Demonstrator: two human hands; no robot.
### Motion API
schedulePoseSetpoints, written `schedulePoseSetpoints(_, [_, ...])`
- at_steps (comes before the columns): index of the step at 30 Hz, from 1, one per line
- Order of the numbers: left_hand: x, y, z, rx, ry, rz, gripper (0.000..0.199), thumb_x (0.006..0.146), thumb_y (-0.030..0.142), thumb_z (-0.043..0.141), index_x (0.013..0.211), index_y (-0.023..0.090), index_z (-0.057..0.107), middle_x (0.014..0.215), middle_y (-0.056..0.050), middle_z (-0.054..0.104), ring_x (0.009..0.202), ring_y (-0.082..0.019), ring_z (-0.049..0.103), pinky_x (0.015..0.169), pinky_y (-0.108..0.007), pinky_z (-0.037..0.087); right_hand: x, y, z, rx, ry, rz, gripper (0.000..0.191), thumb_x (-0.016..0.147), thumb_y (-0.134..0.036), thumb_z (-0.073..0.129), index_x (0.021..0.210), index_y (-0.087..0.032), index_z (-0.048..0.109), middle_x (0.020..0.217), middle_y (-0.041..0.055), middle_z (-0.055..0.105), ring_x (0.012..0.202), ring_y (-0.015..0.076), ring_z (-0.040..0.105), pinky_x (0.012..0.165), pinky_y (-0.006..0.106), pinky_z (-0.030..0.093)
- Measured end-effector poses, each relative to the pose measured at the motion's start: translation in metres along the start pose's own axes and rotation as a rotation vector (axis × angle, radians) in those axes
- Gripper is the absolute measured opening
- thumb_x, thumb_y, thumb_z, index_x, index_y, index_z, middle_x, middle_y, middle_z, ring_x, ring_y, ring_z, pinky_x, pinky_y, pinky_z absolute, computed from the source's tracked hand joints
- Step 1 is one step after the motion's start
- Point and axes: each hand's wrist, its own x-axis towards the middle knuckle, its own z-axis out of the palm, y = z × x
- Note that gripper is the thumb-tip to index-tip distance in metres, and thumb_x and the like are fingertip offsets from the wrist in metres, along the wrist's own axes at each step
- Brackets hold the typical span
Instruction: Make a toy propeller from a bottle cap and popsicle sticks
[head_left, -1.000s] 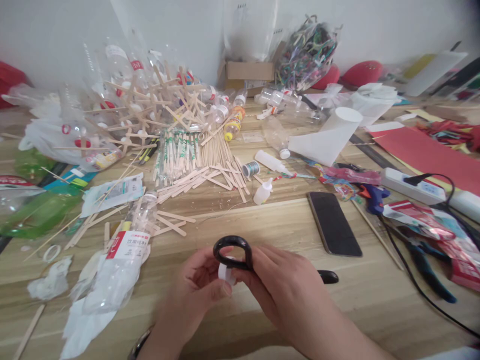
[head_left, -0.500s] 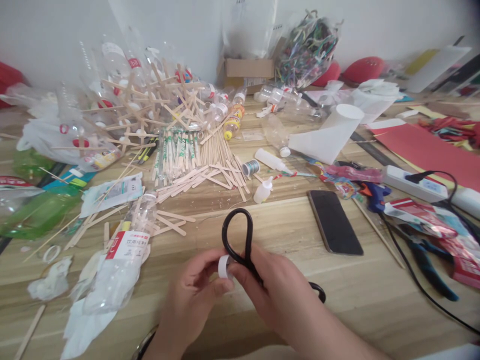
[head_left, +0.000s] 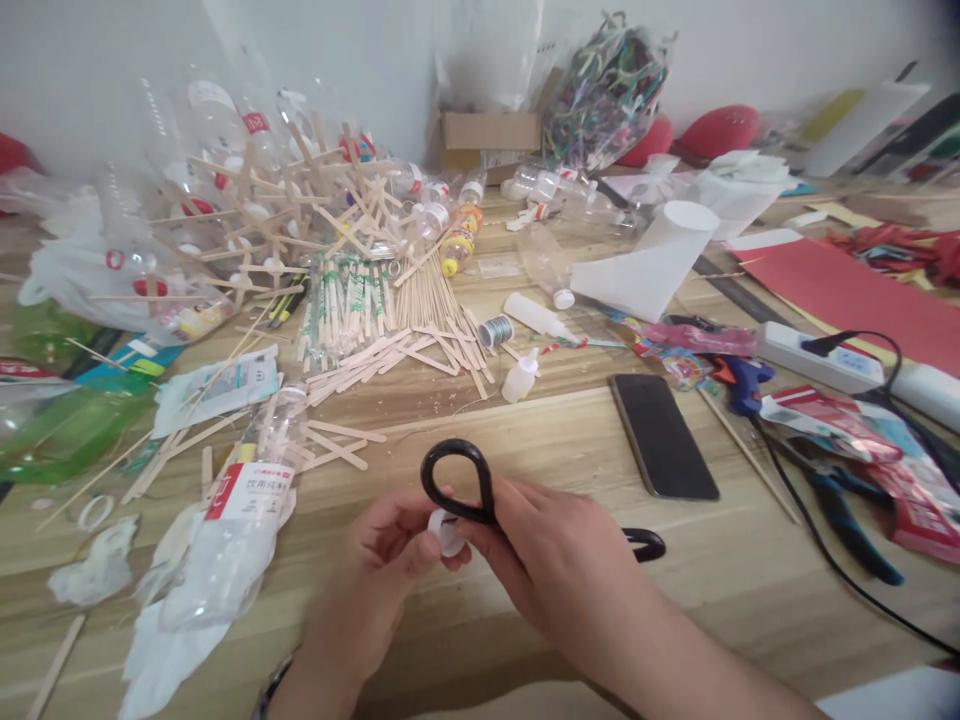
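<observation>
Near the front middle of the table, my left hand (head_left: pixel 382 560) pinches a small white bottle cap (head_left: pixel 448 533) between thumb and fingers. My right hand (head_left: pixel 551 550) is closed round a pair of black-handled scissors (head_left: pixel 459 446). One looped handle stands up above the cap, and the other (head_left: pixel 649 545) sticks out to the right behind my right hand. The blades are hidden by my hands; a dark tip seems to meet the cap's face.
A phone (head_left: pixel 664 435) lies right of my hands. An empty labelled bottle (head_left: pixel 236 530) lies left. Beyond are a glue bottle (head_left: pixel 520 377), a wire spool (head_left: pixel 496 332) and wooden sticks (head_left: pixel 375 365). Pliers (head_left: pixel 851 515), a glue gun (head_left: pixel 745 384) and a power strip (head_left: pixel 821 357) are at right.
The cap has turned so its flat face shows more. The looped scissor handle has tipped lower and to the left. The whole view has shifted slightly.
</observation>
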Motion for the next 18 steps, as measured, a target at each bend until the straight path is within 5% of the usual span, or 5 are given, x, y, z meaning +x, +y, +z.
schedulePoseSetpoints(18, [-0.003, -0.0036, -0.0055, 0.125, 0.039, 0.056, 0.033, 0.074, 0.029, 0.082, 0.106, 0.031, 0.075, 0.099, -0.003, 0.078, 0.09, -0.018, 0.073, 0.079, -0.021, 0.056, 0.0011, -0.0054, 0.0063, 0.138, -0.015, 0.132, 0.018, 0.095, -0.033, 0.051, 0.094, -0.02, 0.062, 0.076, 0.0042, 0.074, 0.069, 0.0201, 0.07, 0.057, 0.025, 0.041])
